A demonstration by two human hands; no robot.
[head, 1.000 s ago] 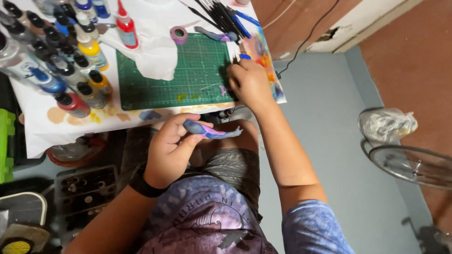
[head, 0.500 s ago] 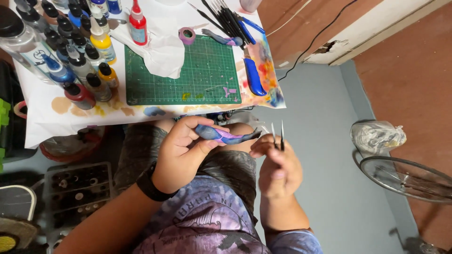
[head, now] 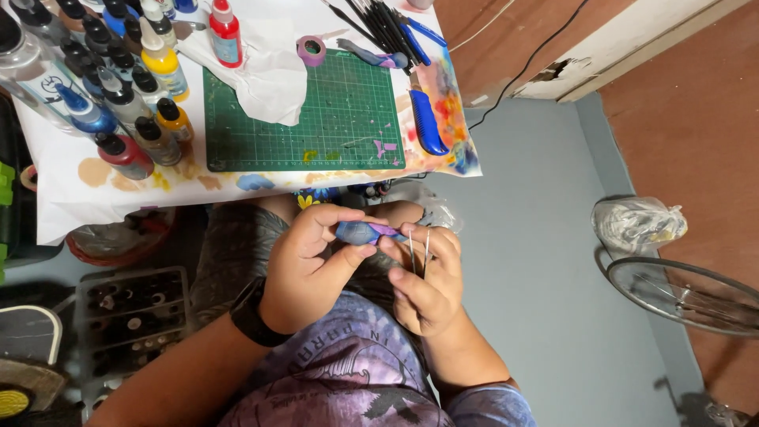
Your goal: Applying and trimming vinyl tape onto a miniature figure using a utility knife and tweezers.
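L hand (head: 304,269) pinches a small blue-purple painted piece (head: 362,231) over the lap, just below the tabletop (head: 118,190) edge. R hand (head: 423,285) grips metal tweezers (head: 419,251), tips up, beside the piece. Green cutting mat (head: 316,119) & paint bottles (head: 118,87) above.

The left hand (head: 304,273) covers most of the small blue-and-purple piece (head: 362,231), whose shape stays unclear, and beside that grip the tweezers' (head: 419,251) base is buried in the right hand (head: 427,289).
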